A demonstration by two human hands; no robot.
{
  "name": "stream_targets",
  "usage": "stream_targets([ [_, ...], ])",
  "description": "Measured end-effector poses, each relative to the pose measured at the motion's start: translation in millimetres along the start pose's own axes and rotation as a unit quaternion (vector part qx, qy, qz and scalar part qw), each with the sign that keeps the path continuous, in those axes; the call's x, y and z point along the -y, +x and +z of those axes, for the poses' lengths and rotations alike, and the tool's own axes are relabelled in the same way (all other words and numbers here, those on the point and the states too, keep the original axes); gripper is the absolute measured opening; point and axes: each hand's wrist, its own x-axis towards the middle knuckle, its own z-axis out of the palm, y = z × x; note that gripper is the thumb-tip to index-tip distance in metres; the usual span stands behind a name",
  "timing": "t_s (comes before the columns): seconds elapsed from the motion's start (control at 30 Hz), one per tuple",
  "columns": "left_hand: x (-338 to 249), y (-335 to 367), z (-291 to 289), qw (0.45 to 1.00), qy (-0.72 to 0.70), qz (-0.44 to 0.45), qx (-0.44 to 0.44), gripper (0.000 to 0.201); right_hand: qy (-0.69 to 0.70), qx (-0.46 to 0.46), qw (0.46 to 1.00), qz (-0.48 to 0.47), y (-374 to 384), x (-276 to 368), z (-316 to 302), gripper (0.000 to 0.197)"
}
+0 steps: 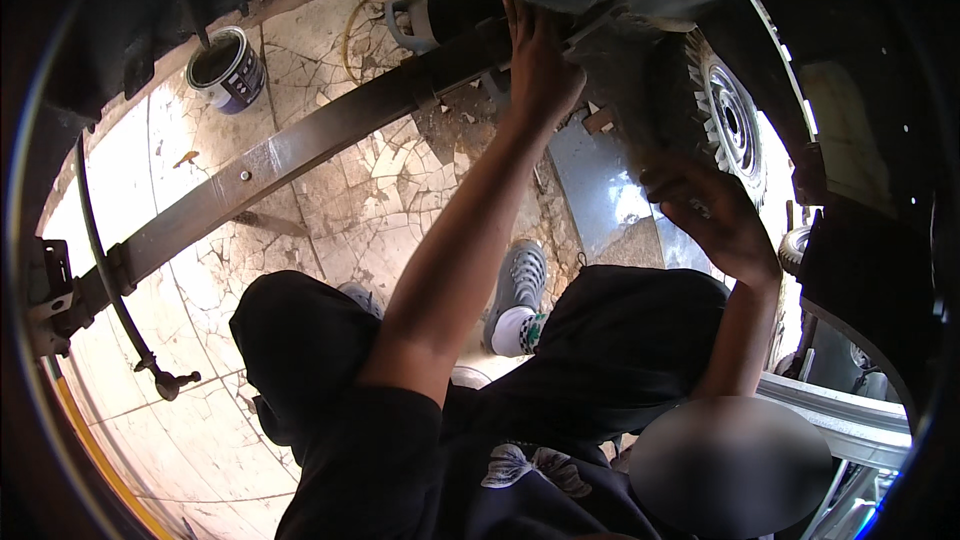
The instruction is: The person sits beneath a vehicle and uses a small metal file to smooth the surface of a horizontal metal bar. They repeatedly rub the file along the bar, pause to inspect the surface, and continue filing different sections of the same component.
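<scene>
My left hand (545,70) reaches up to the right end of a long rusty metal beam (290,145) under a dark vehicle body. Its fingers press together around something in shadow, and their tips are hidden. Beside that hand, a thin greyish metal piece (596,20) runs off to the right, partly smeared; I cannot make out its kind. My right hand (715,215) is raised above my right knee, left of a wheel (735,115) with a chunky tyre. Its fingers are loosely bent and apart, slightly blurred, with nothing visible in them.
An open paint can (228,75) stands on the cracked tile floor (370,210), beyond the beam. At left hangs a dark rod (105,250) with a jointed end. A grey-handled container (410,18) is at the back. Silver metal rims (840,410) lie at lower right.
</scene>
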Motion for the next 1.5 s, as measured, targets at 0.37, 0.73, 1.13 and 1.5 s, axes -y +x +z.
stream_targets([
  [0.37,14.0,20.7,-4.5,0.993,-0.047,-0.096,0.04,0.096,0.048,0.016,0.998,-0.023,0.3,-6.7,0.4,0.035],
  [0.73,-17.2,3.7,0.6,0.979,-0.111,-0.169,-0.015,0.107,-0.083,0.0,0.996,0.022,4.7,-7.0,-6.8,0.04],
  [1.13,-15.2,-2.5,2.2,0.988,-0.033,-0.152,0.009,0.109,-0.058,0.009,0.998,-0.004,8.4,5.9,-5.2,0.044],
  [1.5,-19.8,-4.4,4.8,0.979,-0.098,-0.181,-0.005,0.1,-0.104,0.032,0.994,0.009,2.8,-2.8,-3.0,0.04],
])
